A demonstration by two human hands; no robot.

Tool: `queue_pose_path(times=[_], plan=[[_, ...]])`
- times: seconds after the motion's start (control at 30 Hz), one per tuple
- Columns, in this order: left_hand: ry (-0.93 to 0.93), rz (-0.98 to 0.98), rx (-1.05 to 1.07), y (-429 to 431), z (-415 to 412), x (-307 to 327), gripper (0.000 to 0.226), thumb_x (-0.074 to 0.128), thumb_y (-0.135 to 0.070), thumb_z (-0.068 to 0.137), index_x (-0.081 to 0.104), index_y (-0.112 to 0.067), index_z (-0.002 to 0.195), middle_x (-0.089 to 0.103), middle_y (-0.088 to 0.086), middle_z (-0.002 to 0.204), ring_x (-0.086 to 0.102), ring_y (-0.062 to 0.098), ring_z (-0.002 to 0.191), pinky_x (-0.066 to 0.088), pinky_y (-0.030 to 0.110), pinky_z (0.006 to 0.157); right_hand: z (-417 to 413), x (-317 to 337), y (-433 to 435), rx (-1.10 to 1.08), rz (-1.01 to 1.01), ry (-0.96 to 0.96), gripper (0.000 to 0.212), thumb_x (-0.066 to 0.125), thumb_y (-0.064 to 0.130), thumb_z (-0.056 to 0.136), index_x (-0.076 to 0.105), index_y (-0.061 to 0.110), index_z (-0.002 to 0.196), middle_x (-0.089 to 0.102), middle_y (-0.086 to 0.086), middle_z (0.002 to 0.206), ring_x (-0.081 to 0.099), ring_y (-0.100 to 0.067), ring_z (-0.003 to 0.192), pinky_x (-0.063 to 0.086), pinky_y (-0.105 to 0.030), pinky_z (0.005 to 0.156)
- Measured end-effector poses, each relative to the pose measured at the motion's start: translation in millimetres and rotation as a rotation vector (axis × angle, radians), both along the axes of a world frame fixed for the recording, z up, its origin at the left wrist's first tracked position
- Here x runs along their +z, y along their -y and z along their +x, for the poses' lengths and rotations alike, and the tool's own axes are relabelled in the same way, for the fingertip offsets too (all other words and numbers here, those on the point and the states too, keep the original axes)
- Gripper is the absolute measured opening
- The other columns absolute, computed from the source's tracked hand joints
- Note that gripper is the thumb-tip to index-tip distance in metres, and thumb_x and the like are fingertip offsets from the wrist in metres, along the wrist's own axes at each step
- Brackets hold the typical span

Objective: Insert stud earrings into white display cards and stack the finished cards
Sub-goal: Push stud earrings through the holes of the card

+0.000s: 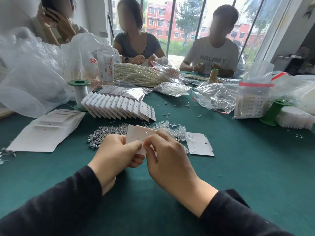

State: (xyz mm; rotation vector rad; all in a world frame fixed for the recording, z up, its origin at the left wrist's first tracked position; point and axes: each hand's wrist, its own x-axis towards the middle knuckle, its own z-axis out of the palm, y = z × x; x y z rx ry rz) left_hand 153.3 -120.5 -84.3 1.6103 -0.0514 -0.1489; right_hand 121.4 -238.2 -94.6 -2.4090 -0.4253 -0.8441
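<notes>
Both hands meet over the near middle of the green table [238,167]. The left hand [117,150] grips the display card [139,135] with curled fingers, the thumb on its face. The right hand [168,157] has thumb and forefinger pinched together on the card's near right part; if a stud is between them, I cannot tell.

The card is lifted and tilted. Its long axis goes away from the person and slightly to the right, with the hang hole at the far end. The near end is hidden by the fingers.

Just behind the card lies the pile of stud earrings [109,133], and a loose card [200,145] lies flat just beside the right hand. Further back is the leaning row of finished cards [119,106], and to the left the blank cards [46,133].

Bare cloth is open toward the near edge and to the right of the hands.
</notes>
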Motion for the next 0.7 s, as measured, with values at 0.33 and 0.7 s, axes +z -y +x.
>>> queue_pose_path(times=[0.33,0.7], plan=[[0.465,0.861,0.029,-61,32,36,0.016,0.070,-0.034,0.075,0.071,-0.021,0.066,0.066,-0.009,0.059,0.057,0.001,0.055,0.039,0.016,0.051,8,19,32,-0.013,0.615,-0.144,0.023,0.060,0.005,0.084,0.058,0.024,0.070,0.055,0.011,0.059,0.044,-0.002,0.050,0.038,-0.017,0.051],[0.360,1.185,-0.072,-73,45,32,0.005,0.071,-0.018,0.074,0.071,-0.018,0.069,0.060,-0.011,0.062,0.052,0.002,0.061,0.033,0.010,0.047,11,23,37,0.364,1.569,-0.690,0.016,0.043,0.000,0.089,0.059,0.002,0.095,0.050,-0.002,0.059,0.041,-0.008,0.043,0.042,-0.019,0.041]])
